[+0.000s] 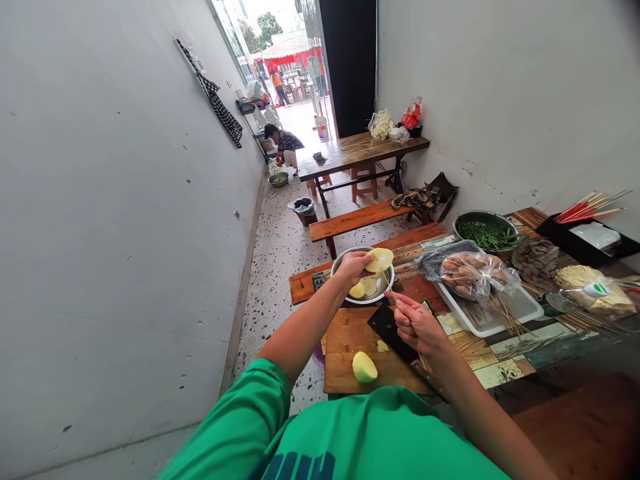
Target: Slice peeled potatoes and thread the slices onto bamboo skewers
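Observation:
Over a metal bowl (392,285), my left hand (353,268) grips pale yellow potato slices (382,259) between thumb and fingers. A thin wooden skewer (389,285) is in my closed right hand (417,323), its upper end at the slices; whether it pierces them I cannot tell. More potato slices (369,287) lie in the bowl. Below my hands, a cut piece of potato (365,368) rests on the wooden cutting board (343,333), with a small scrap (383,346) near it. A dark, flat blade-like thing (393,333) lies at the board's right side, partly hidden by my right hand.
To the right, a white tray (493,327) bears skewers and a bag of brown food (473,272). Beyond stand a bowl of greens (487,233) and a black box (590,233) of red-ended sticks. Benches (360,222) and a second table (350,152) lie ahead; a person (287,143) crouches near the doorway.

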A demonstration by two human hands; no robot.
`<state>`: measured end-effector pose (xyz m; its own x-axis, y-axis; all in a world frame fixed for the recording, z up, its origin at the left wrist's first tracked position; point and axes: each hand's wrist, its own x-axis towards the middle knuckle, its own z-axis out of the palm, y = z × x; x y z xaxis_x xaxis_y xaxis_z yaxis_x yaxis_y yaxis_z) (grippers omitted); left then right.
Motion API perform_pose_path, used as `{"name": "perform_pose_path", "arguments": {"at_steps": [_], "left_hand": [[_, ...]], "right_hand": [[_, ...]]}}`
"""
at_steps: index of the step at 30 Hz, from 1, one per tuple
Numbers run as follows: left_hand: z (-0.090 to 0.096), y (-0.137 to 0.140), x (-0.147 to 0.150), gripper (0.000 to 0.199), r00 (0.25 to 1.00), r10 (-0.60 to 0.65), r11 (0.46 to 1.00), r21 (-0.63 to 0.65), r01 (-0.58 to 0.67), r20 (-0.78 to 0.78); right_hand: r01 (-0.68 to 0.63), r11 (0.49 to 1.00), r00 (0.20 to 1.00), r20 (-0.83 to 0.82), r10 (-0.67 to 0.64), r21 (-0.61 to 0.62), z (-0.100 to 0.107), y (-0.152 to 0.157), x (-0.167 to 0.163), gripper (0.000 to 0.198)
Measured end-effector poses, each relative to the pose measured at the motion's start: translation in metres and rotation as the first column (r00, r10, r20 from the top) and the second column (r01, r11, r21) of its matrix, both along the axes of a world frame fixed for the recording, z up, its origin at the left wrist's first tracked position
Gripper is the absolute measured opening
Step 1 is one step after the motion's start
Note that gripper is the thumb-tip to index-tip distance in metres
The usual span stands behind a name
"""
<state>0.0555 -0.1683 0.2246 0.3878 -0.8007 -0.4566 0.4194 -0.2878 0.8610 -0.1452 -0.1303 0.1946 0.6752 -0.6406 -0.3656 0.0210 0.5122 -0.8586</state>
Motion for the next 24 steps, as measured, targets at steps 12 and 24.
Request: {"name": "perform_pose_path", "arguments": {"at_steps": [12,24], "left_hand": [[-0.009,-0.004,-0.020,0.012,0.989,0.109,0.994,-0.035,-0.106,0.102],[-0.006,-0.007,-0.021,0.012,0.996,0.078,0.997,0.007,-0.077,-0.035]], "right_hand": [[-0.075,0.578,0.855,-0.351,-0.382,-0.812,-0.020,-0.022,0.011,0.042],[-0.008,1.000,0.969,0.245,0.013,-0.019,-0.001,-0.023,0.009,0.034]]}}
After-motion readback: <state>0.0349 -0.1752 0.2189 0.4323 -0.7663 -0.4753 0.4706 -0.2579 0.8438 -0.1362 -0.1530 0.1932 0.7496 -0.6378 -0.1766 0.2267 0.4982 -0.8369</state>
